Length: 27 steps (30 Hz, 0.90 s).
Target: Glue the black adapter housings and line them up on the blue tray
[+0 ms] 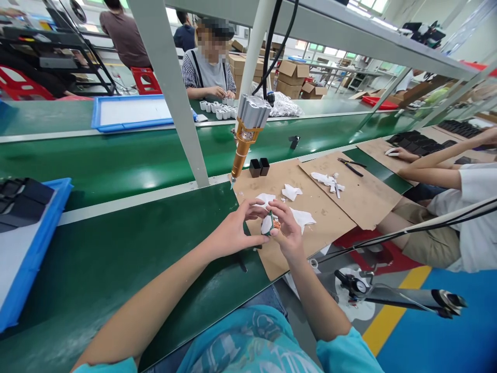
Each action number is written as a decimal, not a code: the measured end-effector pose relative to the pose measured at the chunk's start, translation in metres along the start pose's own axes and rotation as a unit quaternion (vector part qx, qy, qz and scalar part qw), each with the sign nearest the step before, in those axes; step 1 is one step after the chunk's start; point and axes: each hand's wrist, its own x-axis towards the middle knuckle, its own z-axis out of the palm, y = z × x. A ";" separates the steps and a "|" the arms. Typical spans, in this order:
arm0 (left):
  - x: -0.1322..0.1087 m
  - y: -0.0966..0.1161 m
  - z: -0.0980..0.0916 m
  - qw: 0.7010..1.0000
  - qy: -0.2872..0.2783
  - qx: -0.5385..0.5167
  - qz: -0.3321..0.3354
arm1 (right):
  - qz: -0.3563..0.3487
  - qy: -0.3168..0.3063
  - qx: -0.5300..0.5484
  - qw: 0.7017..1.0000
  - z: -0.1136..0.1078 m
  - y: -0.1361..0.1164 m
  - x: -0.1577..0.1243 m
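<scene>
Between my two hands, over the edge of the brown cardboard (326,220), is a small part (268,224) with a white face, a green edge and orange-copper bits. My left hand (236,230) holds its left side, thumb below and fingers curved above. My right hand (287,228) grips its right side with thumb and fingers. Crumpled white wipes (291,192) lie on the cardboard just beyond my hands. Two small black square cups (259,168) stand at the cardboard's far edge. Left of them an orange-and-silver nozzle tool (244,140) hangs down, its tip above the bench.
A blue tray (39,248) with black parts sits at the left. Black-handled pliers (351,166) and a wipe lie on the second cardboard. A grey frame post (171,98) rises ahead. A person (477,207) sits at the right; another person (209,67) works across the conveyor.
</scene>
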 end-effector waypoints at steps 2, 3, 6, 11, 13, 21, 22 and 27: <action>0.000 0.000 -0.002 1.000 -0.011 -0.027 -0.007 | -0.004 -0.011 -0.018 1.000 0.001 -0.003 0.001; 0.001 -0.001 -0.002 0.999 -0.016 -0.044 -0.012 | -0.005 -0.020 -0.031 0.999 0.001 -0.004 0.002; 0.003 -0.003 -0.006 0.989 -0.018 -0.137 -0.053 | 0.000 -0.041 -0.059 0.997 -0.004 -0.008 0.004; 0.007 -0.007 -0.011 0.921 -0.013 -0.337 -0.193 | -0.058 -0.044 -0.125 0.990 -0.021 -0.018 0.003; 0.008 -0.007 -0.012 0.900 -0.010 -0.375 -0.220 | -0.114 -0.081 -0.184 0.973 -0.027 -0.025 0.005; 0.009 -0.011 -0.008 0.878 -0.011 -0.417 -0.235 | -0.232 -0.234 -0.346 0.879 -0.026 -0.051 0.025; 0.009 -0.012 -0.008 0.880 -0.016 -0.414 -0.233 | -0.231 -0.242 -0.352 0.874 -0.025 -0.051 0.027; 0.009 -0.013 -0.007 0.885 0.011 -0.388 -0.257 | -0.226 -0.251 -0.359 0.870 -0.024 -0.045 0.033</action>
